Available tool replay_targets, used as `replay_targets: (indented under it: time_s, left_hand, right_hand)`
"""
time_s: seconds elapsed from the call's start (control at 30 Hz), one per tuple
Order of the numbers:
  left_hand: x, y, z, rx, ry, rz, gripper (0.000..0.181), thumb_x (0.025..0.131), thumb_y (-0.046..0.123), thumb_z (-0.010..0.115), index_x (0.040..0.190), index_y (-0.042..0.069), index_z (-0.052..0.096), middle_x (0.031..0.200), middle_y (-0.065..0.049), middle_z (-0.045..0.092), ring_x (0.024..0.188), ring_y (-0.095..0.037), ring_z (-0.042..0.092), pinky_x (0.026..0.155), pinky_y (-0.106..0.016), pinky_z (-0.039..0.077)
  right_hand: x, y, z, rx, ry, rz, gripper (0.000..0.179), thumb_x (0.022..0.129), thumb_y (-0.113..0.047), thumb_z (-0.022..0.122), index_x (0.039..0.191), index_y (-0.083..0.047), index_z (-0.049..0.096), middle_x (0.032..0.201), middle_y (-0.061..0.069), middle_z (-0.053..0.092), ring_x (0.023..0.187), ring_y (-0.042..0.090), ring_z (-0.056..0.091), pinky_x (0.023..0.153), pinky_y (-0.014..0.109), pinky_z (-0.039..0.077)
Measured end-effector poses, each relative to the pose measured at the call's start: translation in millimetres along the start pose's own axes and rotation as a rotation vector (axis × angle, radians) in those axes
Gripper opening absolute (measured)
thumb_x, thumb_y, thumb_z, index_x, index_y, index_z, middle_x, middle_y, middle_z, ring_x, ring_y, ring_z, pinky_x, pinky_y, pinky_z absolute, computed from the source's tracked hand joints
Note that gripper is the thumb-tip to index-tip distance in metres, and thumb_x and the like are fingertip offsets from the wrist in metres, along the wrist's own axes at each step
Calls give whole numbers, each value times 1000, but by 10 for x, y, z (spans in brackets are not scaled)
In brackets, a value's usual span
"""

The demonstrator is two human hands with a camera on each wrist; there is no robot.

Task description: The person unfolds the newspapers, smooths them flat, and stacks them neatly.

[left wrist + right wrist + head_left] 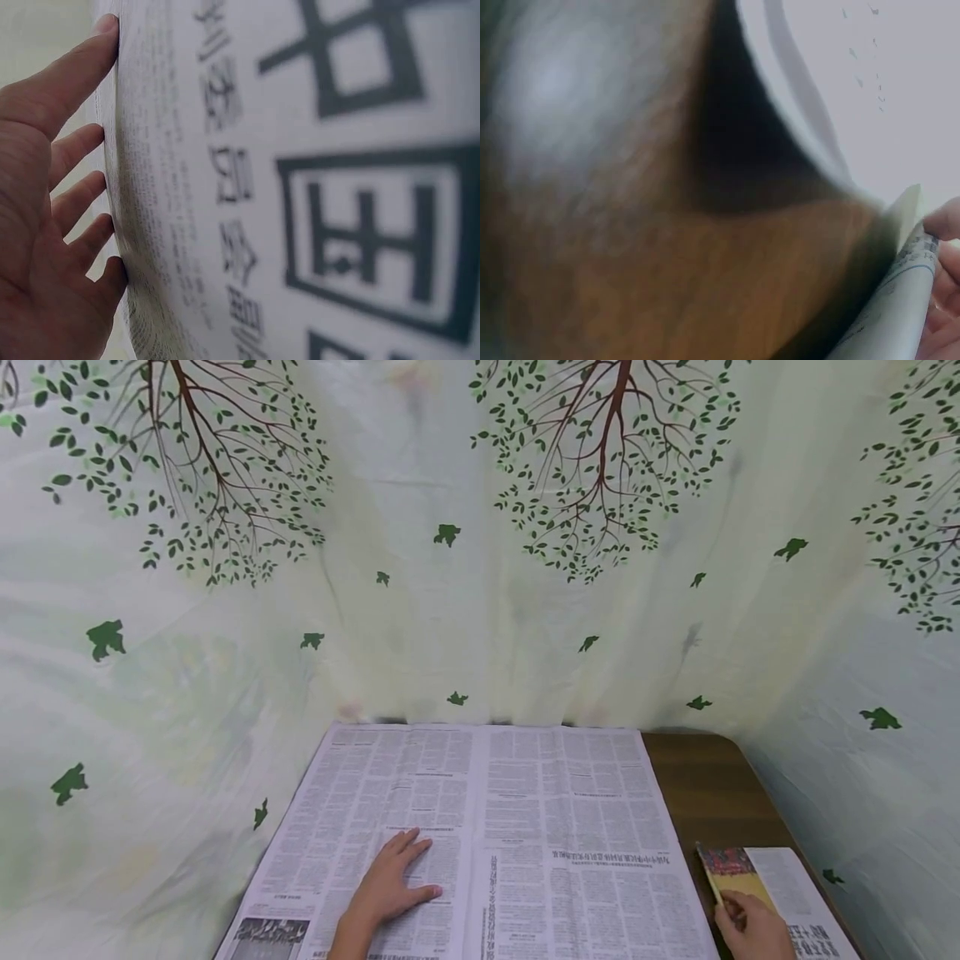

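A large sheet of newspaper (570, 810) lies spread across the table, its print facing up. My left hand (388, 883) rests on its left half with the fingers spread and mostly straight. In the left wrist view the fingertips (106, 24) touch the newspaper's surface, with big black characters close to the camera. At the table's right side my right hand (752, 928) pinches the left edge of a folded newspaper (795, 877) that carries a red and yellow picture. Its curved, lifted edge (900, 300) shows between thumb and fingers in the right wrist view.
Bare dark brown wood (705, 777) of the table shows along the right, between the spread sheet and the folded newspaper. A pale cloth (487, 627) printed with trees and green leaves hangs behind the table and at both sides.
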State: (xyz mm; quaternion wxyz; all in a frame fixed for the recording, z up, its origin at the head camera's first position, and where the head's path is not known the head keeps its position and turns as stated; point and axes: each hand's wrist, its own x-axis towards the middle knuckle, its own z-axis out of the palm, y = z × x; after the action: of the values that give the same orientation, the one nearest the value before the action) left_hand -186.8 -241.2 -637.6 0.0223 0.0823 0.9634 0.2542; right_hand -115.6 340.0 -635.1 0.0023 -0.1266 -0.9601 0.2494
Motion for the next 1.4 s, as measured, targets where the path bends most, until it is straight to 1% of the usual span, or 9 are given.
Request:
replay_targets:
  time_s: [0.07, 0.17, 0.37, 0.57, 0.7, 0.83, 1.03, 1.23, 1.4]
  left_hand:
    - [1, 2, 7, -2, -1, -7, 95, 69, 73, 80, 145, 20, 60, 162, -11, 44, 153, -42, 31, 119, -65, 31]
    - [7, 11, 10, -2, -6, -22, 96, 68, 73, 81, 145, 20, 60, 162, -10, 44, 153, -41, 31, 119, -64, 31]
    - [27, 16, -1, -4, -1, -42, 98, 65, 71, 84, 146, 20, 59, 161, -10, 44, 152, -40, 33, 120, -62, 31]
    - [49, 1, 14, -1, 5, -56, 100, 64, 73, 84, 146, 22, 59, 161, -8, 44, 153, -39, 33, 120, -61, 31]
    - [60, -5, 26, -6, 13, -55, 99, 63, 72, 84, 145, 22, 60, 161, -7, 44, 153, -38, 33, 120, -61, 32]
    - [65, -7, 29, -19, 18, -58, 98, 62, 69, 87, 144, 21, 61, 160, -8, 45, 151, -39, 34, 119, -62, 33]
    - [74, 7, 35, -18, 1, -92, 98, 61, 66, 89, 144, 22, 60, 161, -6, 44, 152, -38, 34, 119, -61, 33]
    - [75, 33, 17, -20, -5, -79, 98, 61, 64, 90, 144, 19, 61, 159, -9, 46, 150, -40, 36, 118, -61, 35]
    - [76, 41, -1, -24, -7, -68, 98, 62, 63, 90, 144, 18, 60, 159, -10, 45, 150, -41, 36, 118, -62, 35]
  right_hand:
    - [-12, -24, 0, 15, 44, 2, 34, 91, -18, 67, 109, 10, 71, 79, 4, 65, 66, 15, 59, 58, 33, 48]
    - [-20, -72, 0, 50, 81, 26, 34, 93, -18, 67, 113, 10, 69, 81, 6, 65, 65, 15, 57, 56, 31, 45]
    - [-7, -185, -3, 115, 107, 52, 38, 95, -18, 70, 120, 11, 66, 88, 10, 67, 68, 16, 57, 55, 29, 44]
    - [12, -255, 19, 123, 153, 64, 37, 95, -18, 72, 120, 8, 66, 90, 11, 68, 70, 15, 56, 57, 28, 44]
    - [30, -321, 5, 143, 151, 51, 38, 95, -18, 72, 123, 6, 67, 91, 11, 70, 70, 15, 59, 58, 28, 45]
    - [65, -423, -11, 162, 132, 10, 38, 94, -17, 72, 124, 7, 67, 92, 12, 71, 70, 14, 61, 57, 28, 47]
    - [121, -569, 5, 161, 171, -32, 38, 92, -17, 75, 123, 5, 69, 90, 9, 72, 70, 11, 61, 56, 24, 46]
    - [169, -699, -6, 207, 171, -34, 39, 93, -18, 75, 125, 4, 69, 94, 10, 72, 75, 13, 63, 60, 23, 47]
    - [217, -785, 22, 241, 156, -30, 40, 94, -19, 75, 127, 3, 69, 96, 10, 73, 76, 14, 64, 60, 22, 48]
